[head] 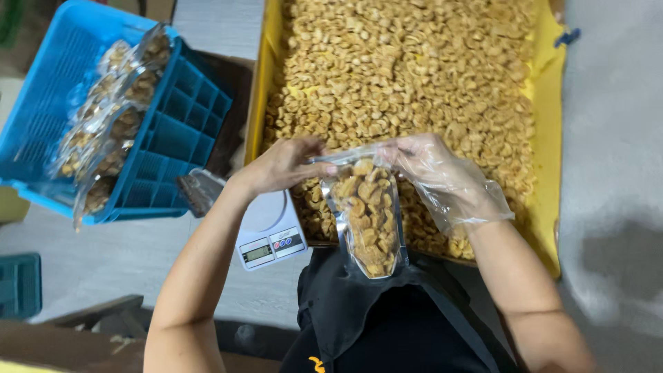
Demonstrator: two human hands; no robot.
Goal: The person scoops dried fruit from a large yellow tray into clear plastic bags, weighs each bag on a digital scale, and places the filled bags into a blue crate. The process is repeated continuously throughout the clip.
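Observation:
Both hands hold a clear plastic pouch (366, 214) filled with pale brown nuts, upright over my lap. My left hand (283, 166), bare, pinches the pouch's top left corner. My right hand (431, 166), in a loose clear plastic glove, grips the top right corner. Behind the pouch lies a big yellow-lined tray (549, 138) heaped with loose nuts (414, 69).
A small white digital kitchen scale (266, 231) sits just left of the pouch. A blue plastic crate (173, 131) at the left holds several filled clear pouches (103, 124). A dark green object (19, 283) lies at the far left on the grey floor.

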